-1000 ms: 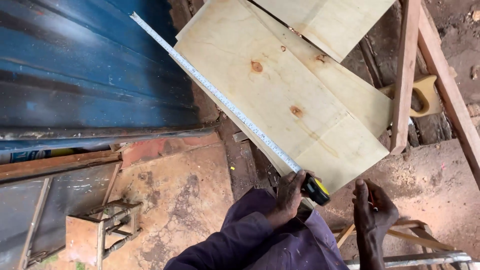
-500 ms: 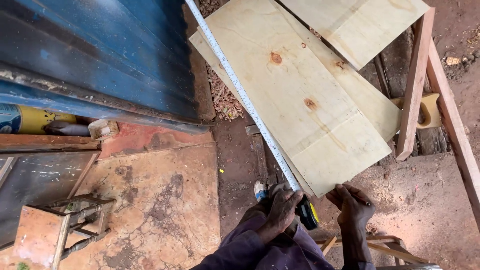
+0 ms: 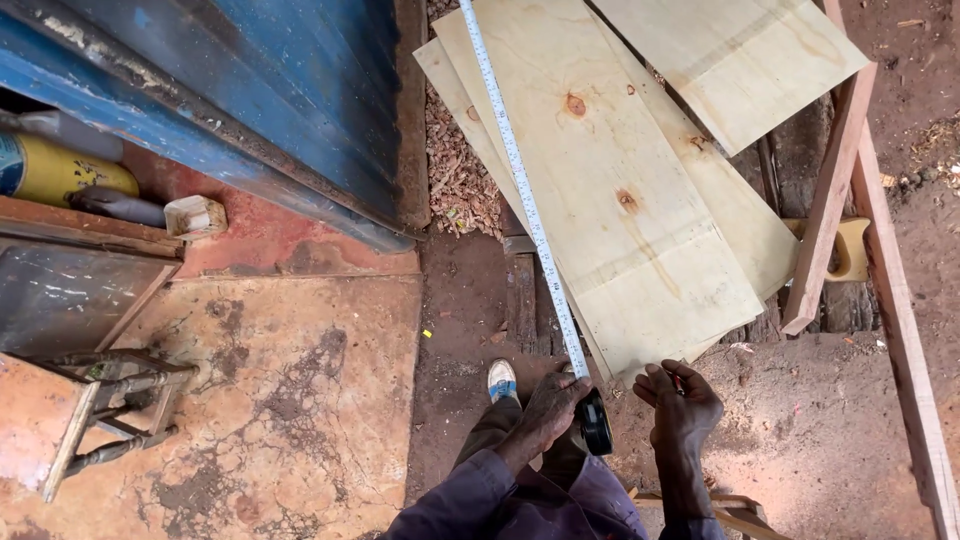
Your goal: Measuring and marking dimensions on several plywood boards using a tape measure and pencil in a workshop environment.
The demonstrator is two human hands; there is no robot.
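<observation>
1. Ground: bare reddish earth with sawdust beside a worn concrete slab (image 3: 300,400); a blue corrugated metal wall (image 3: 250,90) borders the upper left.
2. Pale plywood boards (image 3: 620,190) lie stacked and overlapping, flanked at right by reddish timber battens (image 3: 830,200).
3. A small wooden stool (image 3: 100,410) stands at lower left; a yellow can (image 3: 55,172) lies near the wall.
4. Left hand (image 3: 548,410): fingers curled around the black tape measure case (image 3: 596,422), just off the near end of the boards.
5. The tape blade (image 3: 520,190) runs from the case along the top board's left edge, out of the picture at the top.
6. Right hand (image 3: 680,405): fingers bent and pressed together at the board's near corner; whether they pinch anything cannot be told.
7. Compared with the earlier frames, the right hand has come up to the board's corner, and the view has shifted so that the boards sit higher.
</observation>
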